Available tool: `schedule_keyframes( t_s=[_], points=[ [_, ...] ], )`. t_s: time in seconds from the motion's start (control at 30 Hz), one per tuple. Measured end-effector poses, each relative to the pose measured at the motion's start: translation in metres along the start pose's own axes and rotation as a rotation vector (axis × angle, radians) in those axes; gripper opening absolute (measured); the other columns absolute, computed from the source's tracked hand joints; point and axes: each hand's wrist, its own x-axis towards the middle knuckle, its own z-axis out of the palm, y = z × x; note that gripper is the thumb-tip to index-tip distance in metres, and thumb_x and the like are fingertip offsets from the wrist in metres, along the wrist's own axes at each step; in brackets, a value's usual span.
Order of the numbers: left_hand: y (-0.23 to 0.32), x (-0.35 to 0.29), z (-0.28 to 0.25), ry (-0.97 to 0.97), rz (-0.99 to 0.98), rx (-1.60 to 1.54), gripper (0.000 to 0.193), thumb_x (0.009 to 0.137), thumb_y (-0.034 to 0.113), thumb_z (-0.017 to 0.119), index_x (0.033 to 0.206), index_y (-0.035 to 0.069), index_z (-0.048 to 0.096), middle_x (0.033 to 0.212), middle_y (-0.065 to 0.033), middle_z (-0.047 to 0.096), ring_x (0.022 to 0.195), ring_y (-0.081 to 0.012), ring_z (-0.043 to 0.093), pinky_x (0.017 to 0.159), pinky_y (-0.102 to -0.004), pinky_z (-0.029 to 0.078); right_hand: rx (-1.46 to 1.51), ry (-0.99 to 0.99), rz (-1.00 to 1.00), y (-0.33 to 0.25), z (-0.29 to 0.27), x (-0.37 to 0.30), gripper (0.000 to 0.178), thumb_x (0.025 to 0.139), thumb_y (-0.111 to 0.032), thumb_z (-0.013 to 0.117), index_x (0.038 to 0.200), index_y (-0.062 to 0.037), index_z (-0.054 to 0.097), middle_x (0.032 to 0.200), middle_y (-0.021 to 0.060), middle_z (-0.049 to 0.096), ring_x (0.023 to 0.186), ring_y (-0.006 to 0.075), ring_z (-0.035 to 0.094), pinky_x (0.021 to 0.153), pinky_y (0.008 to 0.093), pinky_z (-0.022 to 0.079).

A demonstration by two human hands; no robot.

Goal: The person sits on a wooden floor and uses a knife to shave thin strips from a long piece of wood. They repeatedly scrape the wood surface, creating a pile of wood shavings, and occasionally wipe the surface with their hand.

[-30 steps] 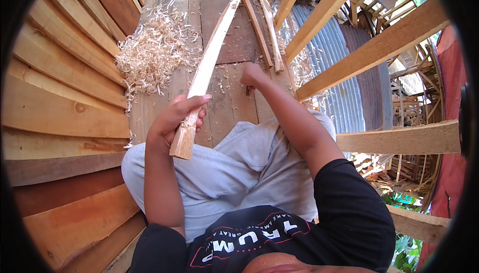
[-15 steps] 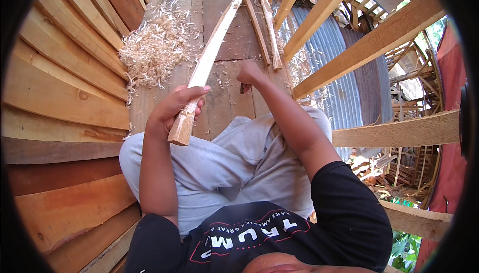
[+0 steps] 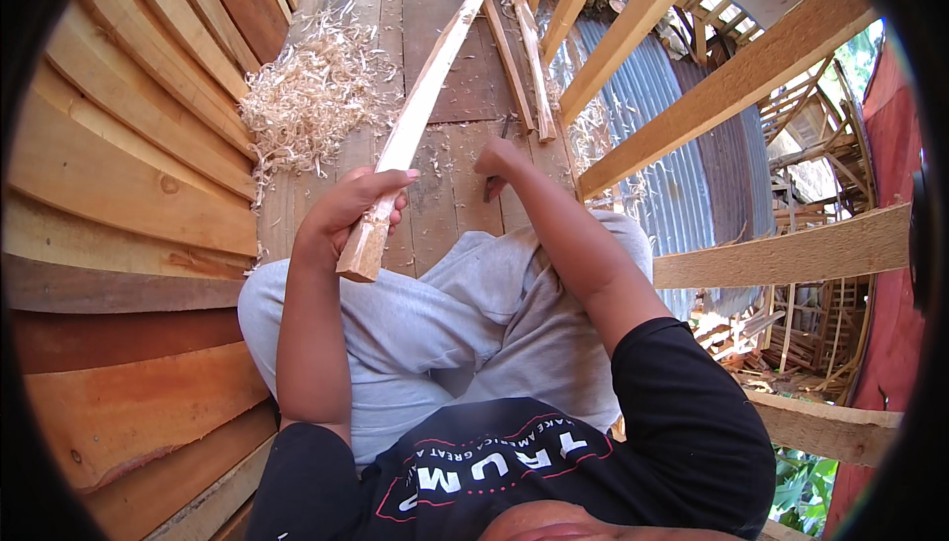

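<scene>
My left hand [image 3: 358, 207] is closed round the near end of a long pale wooden stick [image 3: 427, 96]. Its upper length is whittled white and narrow, while the butt by my hand stays square and brown. The stick slants away from me to the far end of the boards. My right hand [image 3: 499, 164] is a fist to the right of the stick, apart from it. It grips a knife [image 3: 492, 188]; a dark narrow tip shows beyond the fist and the handle end below it, the rest hidden by my fingers.
Curly wood shavings [image 3: 306, 96] lie heaped on the plank floor [image 3: 445, 161] at the left. A second whittled stick [image 3: 534, 57] and a thin strip [image 3: 504, 42] lie at the right. Board wall [image 3: 129, 185] stands left; wooden rails [image 3: 732, 82] and corrugated metal sheets [image 3: 652, 116] lie right.
My right fist has turned a little and shifted slightly right and down, so the knife's dark tip now shows beyond it. The stick and my left hand have hardly moved.
</scene>
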Motion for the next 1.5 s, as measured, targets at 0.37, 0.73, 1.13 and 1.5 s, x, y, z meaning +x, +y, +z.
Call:
schedule_keyframes(
  t_s=[0.37, 0.73, 1.13, 1.5],
  points=[
    [0.002, 0.005, 0.003, -0.013, 0.012, 0.027, 0.036, 0.082, 0.026, 0.075, 0.1, 0.004, 0.053, 0.067, -0.0001, 0.058, 0.051, -0.0056, 0.057, 0.044, -0.0205, 0.047, 0.252, -0.207, -0.369, -0.034, 0.015, -0.043, 0.026, 0.08, 0.0, 0.055, 0.095, 0.0221, 0.054, 0.073, 0.0255, 0.067, 0.063, 0.0342, 0.071, 0.052, 0.0373, 0.061],
    [0.004, 0.005, 0.002, -0.017, 0.009, 0.044, 0.034, 0.083, 0.026, 0.074, 0.1, 0.005, 0.053, 0.068, 0.0002, 0.058, 0.051, -0.0052, 0.056, 0.044, -0.0203, 0.047, -0.104, -0.216, -0.174, -0.021, 0.016, -0.034, 0.018, 0.076, -0.004, 0.058, 0.08, 0.0115, 0.066, 0.077, 0.0188, 0.071, 0.065, 0.0266, 0.072, 0.062, 0.0348, 0.06],
    [0.006, 0.003, 0.002, -0.01, 0.016, 0.023, 0.031, 0.086, 0.024, 0.073, 0.102, 0.006, 0.053, 0.068, 0.0004, 0.057, 0.05, -0.0032, 0.054, 0.041, -0.0181, 0.045, -0.428, 0.007, -0.474, 0.042, -0.079, 0.002, 0.03, 0.055, -0.003, 0.081, 0.083, -0.0077, 0.073, 0.08, 0.0092, 0.071, 0.078, 0.0238, 0.067, 0.068, 0.0363, 0.053],
    [0.004, 0.004, 0.0, -0.013, 0.012, -0.011, 0.03, 0.086, 0.022, 0.073, 0.101, 0.006, 0.053, 0.069, 0.0003, 0.058, 0.05, -0.0032, 0.055, 0.042, -0.0177, 0.045, -0.428, 0.649, -0.513, 0.041, -0.059, 0.028, 0.017, 0.065, 0.005, 0.064, 0.077, -0.0068, 0.069, 0.081, 0.0132, 0.069, 0.081, 0.0322, 0.066, 0.069, 0.0396, 0.053]
  ],
)
